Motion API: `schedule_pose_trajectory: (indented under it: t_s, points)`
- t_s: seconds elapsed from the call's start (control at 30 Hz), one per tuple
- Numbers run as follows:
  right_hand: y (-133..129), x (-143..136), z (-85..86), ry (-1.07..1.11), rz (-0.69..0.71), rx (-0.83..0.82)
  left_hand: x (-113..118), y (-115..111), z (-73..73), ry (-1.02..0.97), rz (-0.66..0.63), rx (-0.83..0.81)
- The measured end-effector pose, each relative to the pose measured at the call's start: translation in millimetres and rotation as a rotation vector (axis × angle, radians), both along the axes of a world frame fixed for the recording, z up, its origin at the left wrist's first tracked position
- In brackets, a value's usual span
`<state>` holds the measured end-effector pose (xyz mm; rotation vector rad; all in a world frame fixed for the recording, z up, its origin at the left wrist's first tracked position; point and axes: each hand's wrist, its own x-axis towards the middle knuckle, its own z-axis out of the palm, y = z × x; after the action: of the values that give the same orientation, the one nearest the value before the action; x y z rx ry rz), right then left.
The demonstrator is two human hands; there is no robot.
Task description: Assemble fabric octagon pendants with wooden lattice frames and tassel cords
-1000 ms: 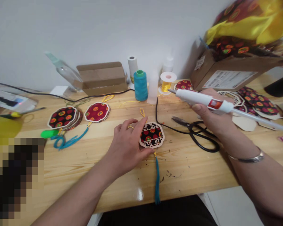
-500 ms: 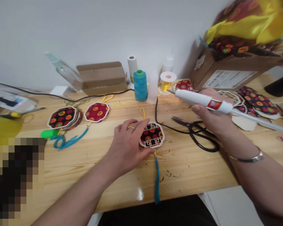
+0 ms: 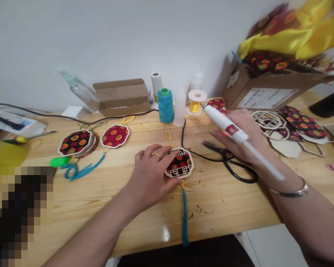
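My left hand grips the left edge of a scalloped ornament that lies on the table. The ornament has dark patterned fabric under a pale lattice frame, a yellow loop above and a teal tassel below. My right hand is closed round a white glue gun, held above the table to the right of the ornament. Its nozzle points up and left near the yellow thread spool, and a clear glue stick sticks out of its back end.
Black scissors lie under my right hand. Finished-looking ornaments are stacked at left, beside a red one. A teal thread cone and an open carton stand behind. A full cardboard box stands back right, near lattice pieces.
The glue gun has turned in my right hand, so its back end and glue stick now slope down toward my wrist. The view has shifted slightly. My left hand keeps its grip on the ornament.
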<state>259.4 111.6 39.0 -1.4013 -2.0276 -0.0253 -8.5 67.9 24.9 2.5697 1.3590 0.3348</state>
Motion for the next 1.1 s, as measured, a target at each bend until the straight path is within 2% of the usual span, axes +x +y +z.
schedule_pose_trajectory:
  t_s: [0.23,0.4,0.63,0.73,0.87,1.0,1.1]
  points:
    - [2.1,8.4,-6.0,-0.340,-0.006,-0.179,-1.2,0.5,-2.2,-0.005,0.003,-0.009]
    - [5.2,20.6,-10.2,-0.364,0.081,-0.273,-0.9,0.9,-2.6,0.007,0.006,-0.009]
    - [6.9,48.5,-7.4,-0.458,0.200,-0.356,-0.2,1.3,-0.1,0.027,0.007,-0.029]
    - [4.2,52.2,1.4,-0.364,0.236,-0.342,0.0,1.1,0.2,0.029,0.010,-0.032]
    - [-9.9,30.1,17.0,-0.012,0.194,-0.293,0.0,0.4,-0.2,0.024,0.007,-0.035]
    - [-31.1,-9.3,18.3,0.389,0.333,-0.543,-0.2,-0.1,0.4,0.024,0.003,-0.042]
    - [-41.4,-30.8,11.0,0.450,0.346,-0.591,-0.9,0.7,2.7,-0.008,0.005,-0.048]
